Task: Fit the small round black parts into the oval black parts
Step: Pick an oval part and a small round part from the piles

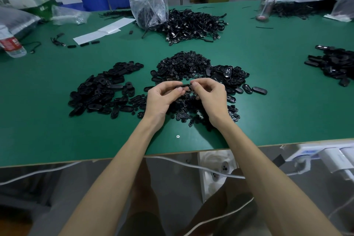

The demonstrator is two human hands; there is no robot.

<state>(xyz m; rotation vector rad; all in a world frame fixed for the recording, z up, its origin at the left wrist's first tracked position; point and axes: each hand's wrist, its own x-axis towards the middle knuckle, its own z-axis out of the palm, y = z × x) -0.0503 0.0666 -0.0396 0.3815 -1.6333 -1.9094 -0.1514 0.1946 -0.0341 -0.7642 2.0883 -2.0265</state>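
Note:
My left hand [162, 96] and my right hand [209, 95] meet above the middle of the green table [268, 111]. Between them they hold one oval black part [184, 85] edge-on, the left fingers pinching its left end and the right fingertips pinching its right end. Whether a small round part is in it is hidden by the fingers. A heap of small round black parts [183, 65] lies just beyond the hands, and more of them are scattered under my wrists [186, 110]. Oval black parts lie in a pile at the left [103, 90] and another at the right [231, 75].
A tangle of black cables [193, 25] with a clear plastic bag [148, 5] sits at the back. Another black pile [333, 63] lies far right. A water bottle [10, 43] lies at the left edge, and white paper strips [101, 31] behind the left pile.

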